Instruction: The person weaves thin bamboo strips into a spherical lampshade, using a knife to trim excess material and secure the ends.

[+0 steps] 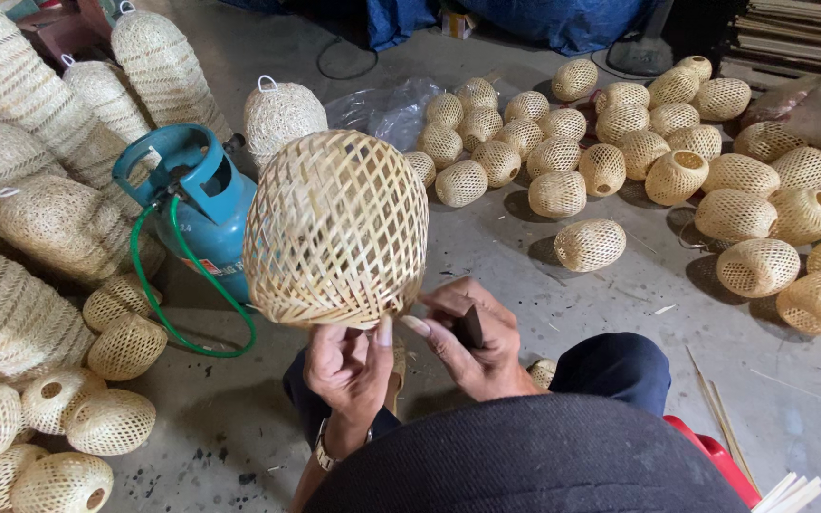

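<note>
A woven bamboo lampshade (336, 228), egg-shaped with an open lattice, is held up in front of me. My left hand (349, 366) grips its lower rim from below, thumb up against the edge. My right hand (472, 337) is just right of the rim, closed around a small dark tool (470, 326), with the forefinger reaching toward the rim. A watch sits on my left wrist.
A teal gas cylinder (203, 204) with a green hose (182, 313) stands on the concrete floor to the left. Several small woven shades (589, 244) lie scattered across the right and back. Stacks of larger shades (26, 104) fill the left side. Bamboo strips (786, 494) lie at lower right.
</note>
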